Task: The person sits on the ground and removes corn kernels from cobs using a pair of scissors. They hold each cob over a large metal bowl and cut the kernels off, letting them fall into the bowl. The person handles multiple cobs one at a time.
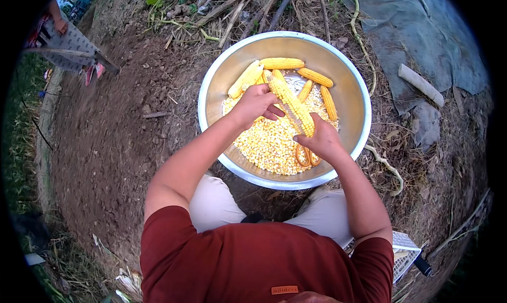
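Observation:
A large metal basin (214,73) in front of me holds loose corn kernels (261,146) and several whole yellow ears. Over the kernels, an ear of corn (291,99) is held slantwise between both hands; a strip along its lower left side is bare of kernels. My right hand (323,136) grips its near end. Toward the far end, my left hand (257,107) has thumb and fingers against its left side. Orange looped handles (304,155), apparently of scissors, rest on the kernels below my right hand. More ears (282,63) lie along the basin's far wall.
Sticks (273,10) and dry stalks lie on the soil beyond the basin. A dark sheet (427,37) and a pale tube (420,84) are at right. A white plastic crate (404,251) stands near my right elbow. Another person's hand (60,26) shows at far left.

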A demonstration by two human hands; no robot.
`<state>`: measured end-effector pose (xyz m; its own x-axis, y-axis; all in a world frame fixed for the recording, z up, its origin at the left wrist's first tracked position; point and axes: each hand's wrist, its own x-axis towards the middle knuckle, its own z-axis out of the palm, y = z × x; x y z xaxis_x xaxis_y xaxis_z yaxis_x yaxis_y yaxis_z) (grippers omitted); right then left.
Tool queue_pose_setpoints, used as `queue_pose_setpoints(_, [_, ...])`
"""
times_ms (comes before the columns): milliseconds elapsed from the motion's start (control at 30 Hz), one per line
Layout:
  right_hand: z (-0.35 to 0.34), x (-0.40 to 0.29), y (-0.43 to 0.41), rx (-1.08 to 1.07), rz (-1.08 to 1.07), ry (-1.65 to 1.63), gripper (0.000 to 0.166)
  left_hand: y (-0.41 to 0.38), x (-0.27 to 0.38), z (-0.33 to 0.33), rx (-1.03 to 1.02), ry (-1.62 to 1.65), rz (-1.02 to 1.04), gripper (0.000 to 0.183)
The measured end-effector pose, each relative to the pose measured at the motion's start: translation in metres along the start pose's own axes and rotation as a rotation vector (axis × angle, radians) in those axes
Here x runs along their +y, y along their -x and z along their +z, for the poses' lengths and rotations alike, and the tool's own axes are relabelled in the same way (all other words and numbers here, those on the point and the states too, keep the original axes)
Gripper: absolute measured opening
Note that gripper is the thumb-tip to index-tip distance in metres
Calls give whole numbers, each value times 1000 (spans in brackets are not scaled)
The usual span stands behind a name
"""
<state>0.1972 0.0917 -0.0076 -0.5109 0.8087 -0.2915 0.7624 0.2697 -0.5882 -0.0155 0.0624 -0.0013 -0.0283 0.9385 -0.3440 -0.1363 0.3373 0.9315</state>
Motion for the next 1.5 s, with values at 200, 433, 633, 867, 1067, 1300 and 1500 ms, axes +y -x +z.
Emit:
queue_pose_setpoints(200, [5, 3, -2, -103, -91, -344, 59, -3, -8, -8, -5, -7, -3, 33])
queue_pose_setpoints(433, [2, -9, -2, -144, -35, -287, 58, 2, -12, -4, 18, -76, 55, 45])
queue_pose_setpoints(633, [7, -2, -1, -209, -69, -488, 59, 3, -14, -11, -42, -102, 56, 45])
queue_pose_setpoints(867, [5, -4, 3, -197, -90, -483, 60, 11, -12, -11, -84, 64, 69, 41])
queue_pose_setpoints(1067, [13, -2, 2, -199, -50, -390, 61, 8, -19, -9, 33, 4, 7, 41])
queue_pose_setpoints(1300, [15, 8, 0, -255, -75, -528, 62, 11, -15, -13, -58, -28, 47, 38])
queue_pose_setpoints(1500, [13, 6, 0, -255, -72, -513, 63, 15, -13, -11, -64, 3, 46, 36])
